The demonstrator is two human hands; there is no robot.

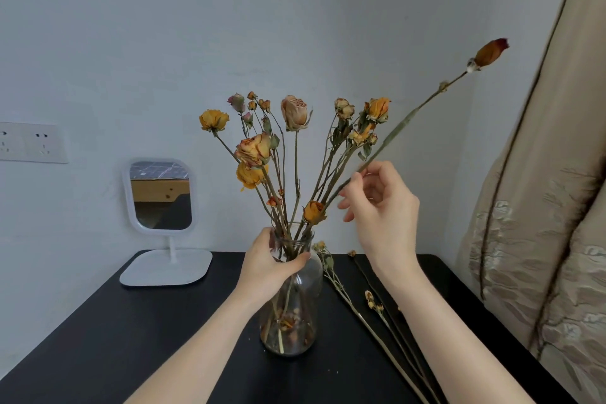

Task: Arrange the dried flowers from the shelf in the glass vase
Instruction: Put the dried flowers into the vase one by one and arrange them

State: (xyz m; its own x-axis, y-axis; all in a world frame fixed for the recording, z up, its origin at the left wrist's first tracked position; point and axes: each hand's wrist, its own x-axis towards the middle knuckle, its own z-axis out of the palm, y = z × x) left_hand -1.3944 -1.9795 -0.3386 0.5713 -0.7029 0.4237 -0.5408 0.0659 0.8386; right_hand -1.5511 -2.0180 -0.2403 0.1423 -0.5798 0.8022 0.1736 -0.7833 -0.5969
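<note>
Person's limbs: two bare forearms, rising from the frame edge at 6 o'clock; left grip (272, 267) and right grip (383, 213), both bare, slender-fingered hands.

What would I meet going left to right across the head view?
Wall socket → mirror → glass vase → right hand, pinching a dried flower stem → curtain.

The glass vase (295, 334) is gleaming smooth on a matt black tabletop (114, 338), while the dried flowers (295, 111) are looking papery and rough.
</note>
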